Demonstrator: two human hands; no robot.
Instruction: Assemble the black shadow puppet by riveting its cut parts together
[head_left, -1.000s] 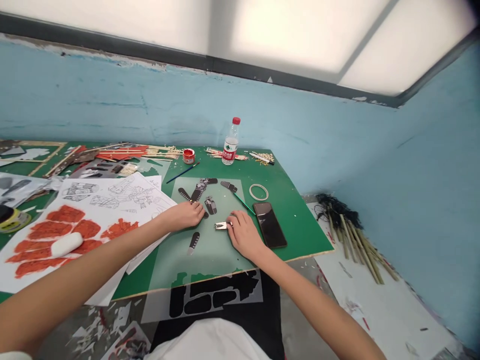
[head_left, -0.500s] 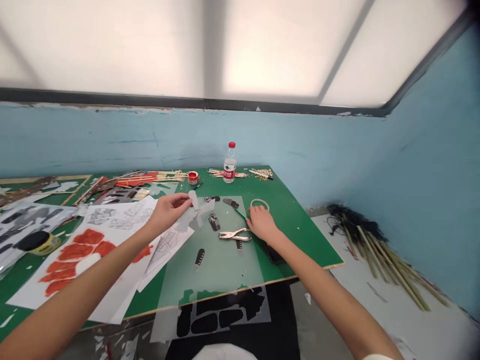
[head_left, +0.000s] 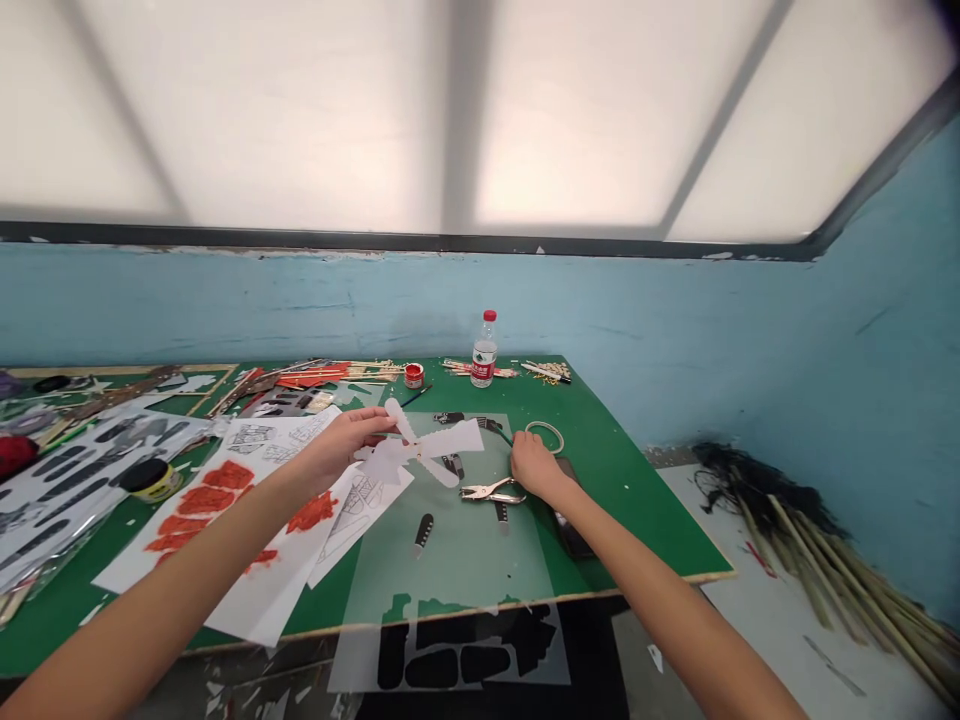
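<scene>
My left hand (head_left: 352,440) pinches a white translucent cutout (head_left: 450,438) with several arms, joined near its middle, above the table's left-centre. My right hand (head_left: 534,462) is closed around a thin green stick-like tool (head_left: 504,435), pointing up and left; its exact kind is unclear. Just below that hand lie silver hole-punch pliers (head_left: 491,492). Under both hands spreads a translucent sheet (head_left: 465,560). Small black-patterned cut pieces rest on it, one black piece (head_left: 424,532) near its left side. A pale ring (head_left: 546,436) lies beyond my right hand.
A water bottle (head_left: 484,352) and a red paint jar (head_left: 414,375) stand at the back. Drawings and a red-painted paper (head_left: 217,500) cover the left, near a dark-lidded jar (head_left: 150,480). A phone (head_left: 574,540) lies under my right forearm. Bundled sticks (head_left: 832,560) lie at right.
The view has shifted left and up. In my left hand, the white cutout has turned and now shows its spread arms. My right hand keeps its grip on the thin tool.
</scene>
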